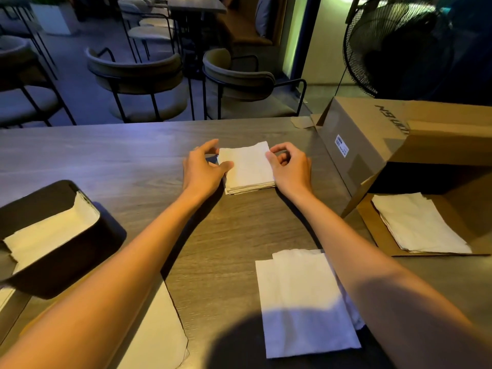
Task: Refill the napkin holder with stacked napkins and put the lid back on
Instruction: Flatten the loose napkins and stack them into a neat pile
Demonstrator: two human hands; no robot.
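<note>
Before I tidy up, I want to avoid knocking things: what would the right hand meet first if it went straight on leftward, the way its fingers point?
The right hand would meet the folded white napkin stack, which its fingertips seemingly already touch.
</note>
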